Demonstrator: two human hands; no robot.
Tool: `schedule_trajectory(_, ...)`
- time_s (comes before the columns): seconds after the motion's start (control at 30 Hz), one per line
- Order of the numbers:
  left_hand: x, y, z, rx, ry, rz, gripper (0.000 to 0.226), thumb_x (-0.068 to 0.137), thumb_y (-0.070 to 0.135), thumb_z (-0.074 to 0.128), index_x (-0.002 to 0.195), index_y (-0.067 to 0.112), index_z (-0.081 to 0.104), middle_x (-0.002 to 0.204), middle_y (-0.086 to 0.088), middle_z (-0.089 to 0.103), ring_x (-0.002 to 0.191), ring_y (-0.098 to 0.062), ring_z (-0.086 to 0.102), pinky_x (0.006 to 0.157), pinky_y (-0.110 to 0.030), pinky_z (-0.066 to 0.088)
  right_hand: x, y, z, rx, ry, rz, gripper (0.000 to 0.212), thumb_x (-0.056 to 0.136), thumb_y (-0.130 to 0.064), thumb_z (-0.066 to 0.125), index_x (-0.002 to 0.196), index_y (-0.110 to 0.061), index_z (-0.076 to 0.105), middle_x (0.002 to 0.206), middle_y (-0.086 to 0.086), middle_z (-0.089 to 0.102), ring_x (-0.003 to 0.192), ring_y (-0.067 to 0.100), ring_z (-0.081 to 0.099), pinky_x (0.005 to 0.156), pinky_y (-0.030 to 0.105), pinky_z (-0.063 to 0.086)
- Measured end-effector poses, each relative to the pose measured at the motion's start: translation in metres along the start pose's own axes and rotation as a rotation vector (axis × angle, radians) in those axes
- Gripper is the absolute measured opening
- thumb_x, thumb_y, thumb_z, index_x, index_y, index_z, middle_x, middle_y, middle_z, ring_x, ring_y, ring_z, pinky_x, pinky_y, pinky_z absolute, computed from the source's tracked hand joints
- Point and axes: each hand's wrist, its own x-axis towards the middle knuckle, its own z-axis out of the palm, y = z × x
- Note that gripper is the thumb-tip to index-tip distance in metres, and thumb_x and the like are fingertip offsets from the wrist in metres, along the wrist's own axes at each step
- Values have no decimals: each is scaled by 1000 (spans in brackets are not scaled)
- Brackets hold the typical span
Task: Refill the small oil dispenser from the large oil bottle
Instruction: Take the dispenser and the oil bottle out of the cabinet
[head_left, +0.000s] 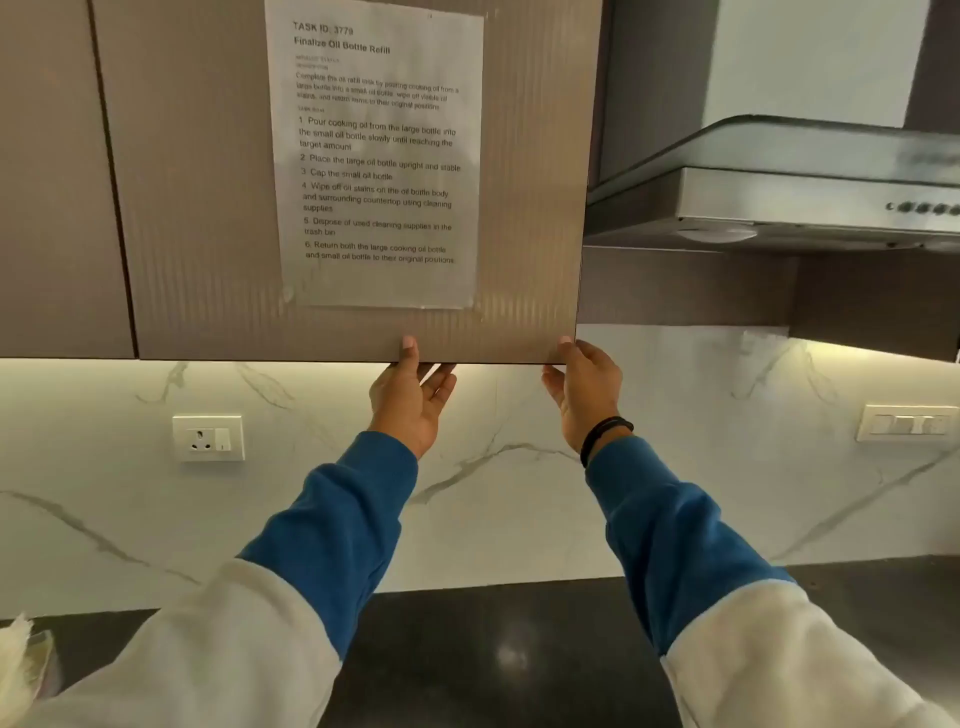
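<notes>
Neither the small oil dispenser nor the large oil bottle is in view. Both my arms reach up to the bottom edge of a brown wall cabinet door (208, 234). My left hand (410, 400) grips that edge, thumb on the front face and fingers curled under it. My right hand (584, 392) holds the door's lower right corner, thumb tip on the front and fingers behind it. A printed task sheet (379, 156) is taped to the door.
A steel range hood (779, 192) hangs to the right of the cabinet. Below are a white marble backsplash (519, 493), a wall socket (209, 437), a switch plate (906, 422) and a dark countertop (493, 654). Something white and frayed (21, 660) sits at the left edge.
</notes>
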Motion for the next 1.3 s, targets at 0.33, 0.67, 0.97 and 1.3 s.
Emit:
schedule_trajectory(0.33,2,-6,-1,-37,0,29,33,103,34,57,124,8,59,113,-13,69,102,-29,71,87,-37,58,8,5,-13,-145,94,-117,29,95,-11,65,124,-7,67,87,-4,69,81,14,67,87,31,59)
schedule_trajectory(0.67,-33,0,-7,-86,-18,39,25,101,34,59,109,11,63,107,-13,70,97,-28,71,84,-37,59,-40,-7,-22,-34,155,-295,20,94,-22,68,99,-3,70,91,5,70,84,20,69,79,38,63)
schedule_trajectory(0.97,-87,24,-20,-141,-31,6,29,99,36,62,111,9,65,101,-10,72,94,-25,71,77,-34,57,-106,-34,-27,93,-31,-547,12,87,-27,70,92,-16,72,80,-6,67,81,16,62,68,39,52)
schedule_trajectory(1.3,-154,68,-47,-16,-9,59,26,100,36,59,102,12,67,83,-7,76,77,-20,74,69,-32,58,-178,-117,16,186,-765,-303,34,100,-31,38,119,-17,62,102,-5,75,95,14,70,78,32,58)
